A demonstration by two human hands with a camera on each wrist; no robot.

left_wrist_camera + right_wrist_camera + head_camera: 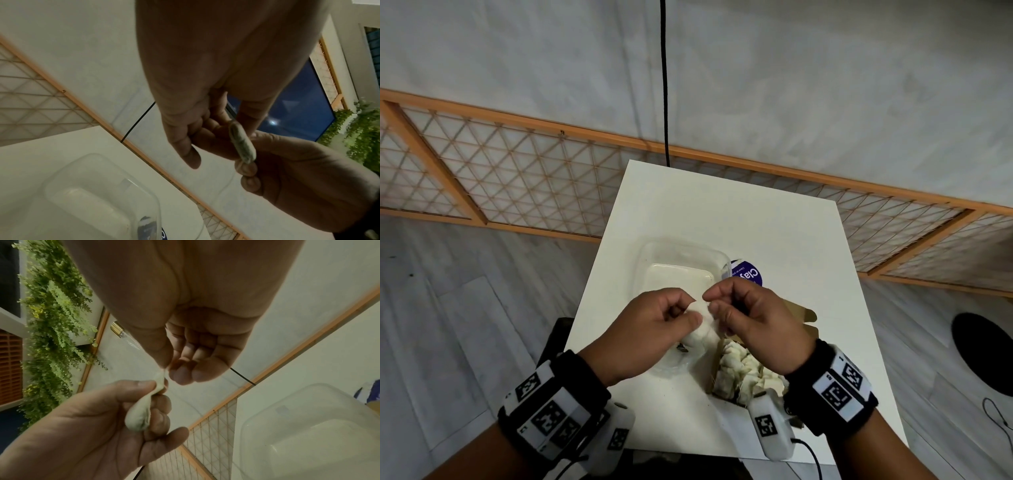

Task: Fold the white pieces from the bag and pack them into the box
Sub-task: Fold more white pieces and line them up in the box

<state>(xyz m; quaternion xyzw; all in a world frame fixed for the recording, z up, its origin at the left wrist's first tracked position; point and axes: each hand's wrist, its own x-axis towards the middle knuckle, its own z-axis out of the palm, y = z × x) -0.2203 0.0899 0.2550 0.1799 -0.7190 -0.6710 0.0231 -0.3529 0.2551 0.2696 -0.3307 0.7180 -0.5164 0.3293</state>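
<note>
I hold one small white piece [700,334] in both hands, above the near end of the clear plastic box [643,253]. My left hand [693,308] grips its thick body between thumb and curled fingers. My right hand [710,303] pinches its thin upper tip. In the right wrist view the white piece [139,415] tapers from a rounded bulge up to the pinched tip. From the left wrist it shows edge-on as a flat white piece [242,144]. The brown bag [808,317] lies open under my right wrist, with several white pieces [739,373] inside.
The white table [722,212] is small, with edges close on both sides. A round purple-labelled lid [750,274] lies right of the box. A black cable [664,85] hangs behind the table. A wooden lattice screen [517,178] runs along the wall.
</note>
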